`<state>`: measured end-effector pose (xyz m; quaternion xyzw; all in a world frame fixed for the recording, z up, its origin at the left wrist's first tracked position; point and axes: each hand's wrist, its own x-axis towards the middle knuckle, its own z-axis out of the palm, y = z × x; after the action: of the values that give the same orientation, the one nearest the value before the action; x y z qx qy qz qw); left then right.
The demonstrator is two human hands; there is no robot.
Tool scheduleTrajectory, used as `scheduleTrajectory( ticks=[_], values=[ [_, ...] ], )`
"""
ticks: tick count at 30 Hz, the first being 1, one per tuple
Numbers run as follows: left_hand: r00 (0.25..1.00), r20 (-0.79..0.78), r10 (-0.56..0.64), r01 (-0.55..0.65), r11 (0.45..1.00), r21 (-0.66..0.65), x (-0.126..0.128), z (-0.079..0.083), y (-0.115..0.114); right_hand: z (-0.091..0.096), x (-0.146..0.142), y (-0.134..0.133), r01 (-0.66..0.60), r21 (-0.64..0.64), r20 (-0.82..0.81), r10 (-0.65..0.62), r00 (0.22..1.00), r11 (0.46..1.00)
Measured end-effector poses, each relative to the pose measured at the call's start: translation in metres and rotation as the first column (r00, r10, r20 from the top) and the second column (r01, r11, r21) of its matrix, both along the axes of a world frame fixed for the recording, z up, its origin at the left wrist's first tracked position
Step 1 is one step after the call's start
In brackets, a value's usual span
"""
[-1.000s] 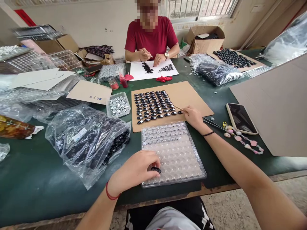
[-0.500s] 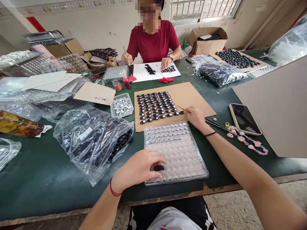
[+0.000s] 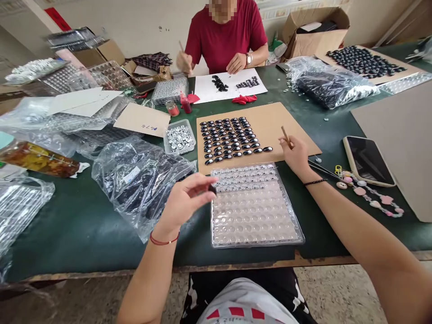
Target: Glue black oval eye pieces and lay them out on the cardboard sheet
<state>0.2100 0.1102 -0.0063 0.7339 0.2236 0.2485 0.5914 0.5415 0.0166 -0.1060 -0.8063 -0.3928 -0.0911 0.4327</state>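
Observation:
My left hand (image 3: 184,198) pinches a small black oval piece (image 3: 212,189) between thumb and fingertips, over the left side of a clear plastic tray (image 3: 259,220) with rows of round hollows. Small shiny pieces fill the tray's upper rows. In my right hand (image 3: 296,155) is a thin wooden stick (image 3: 286,136), its end pointing up and left. That hand rests at the right part of a brown cardboard sheet (image 3: 283,118). Rows of glossy black oval pieces (image 3: 227,137) with pale highlights lie on the sheet's left part.
A clear box of silvery bits (image 3: 180,138) and a plastic bag of black pieces (image 3: 135,175) stand left. Rightward lie a phone (image 3: 368,160), a beaded strap (image 3: 374,195) and a grey board (image 3: 401,135). Across the table, a person (image 3: 226,40) in red holds a stick.
My left hand has risen from the tray's lower left toward its upper left with the black piece. My right hand has drawn back from the rows, and its stick now tilts upward.

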Motion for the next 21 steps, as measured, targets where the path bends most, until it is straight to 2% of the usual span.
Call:
scheduleTrajectory(
  ticks=[1, 3, 6, 10, 14, 16, 18, 21],
  values=[
    [0.989, 0.082, 0.12, -0.11, 0.986, -0.125, 0.001, -0.002, 0.004, 0.001, -0.001, 0.0, 0.004, 0.025, -0.025, -0.004, 1.0, 1.0],
    [0.933, 0.182, 0.31, -0.233, 0.907, -0.35, 0.003, -0.006, 0.011, 0.006, -0.003, -0.001, 0.013, 0.077, -0.078, -0.007, 0.997, 0.997],
    [0.875, 0.222, 0.43, -0.264, 0.809, -0.525, 0.007, -0.01, 0.016, 0.014, -0.01, -0.005, -0.003, 0.151, -0.143, 0.025, 0.989, 0.989],
    [0.884, 0.217, 0.414, -0.209, 0.765, -0.609, 0.01, -0.013, 0.015, 0.029, -0.029, -0.016, -0.111, 0.275, -0.285, 0.192, 0.939, 0.955],
    [0.905, 0.171, 0.389, -0.192, 0.733, -0.652, 0.013, -0.014, 0.013, 0.045, -0.057, -0.027, -0.312, 0.372, -0.313, 0.434, 0.845, 0.874],
    [0.903, 0.157, 0.4, -0.205, 0.723, -0.659, 0.015, -0.014, 0.013, 0.049, -0.069, -0.03, -0.456, 0.305, -0.253, 0.533, 0.808, 0.836],
    [0.902, 0.155, 0.402, -0.204, 0.716, -0.668, 0.017, -0.014, 0.013, 0.049, -0.077, -0.031, -0.578, 0.183, -0.174, 0.605, 0.777, 0.795],
    [0.91, 0.157, 0.384, -0.188, 0.719, -0.669, 0.018, -0.013, 0.01, 0.046, -0.083, -0.032, -0.67, 0.051, -0.062, 0.672, 0.738, 0.741]
  ],
)
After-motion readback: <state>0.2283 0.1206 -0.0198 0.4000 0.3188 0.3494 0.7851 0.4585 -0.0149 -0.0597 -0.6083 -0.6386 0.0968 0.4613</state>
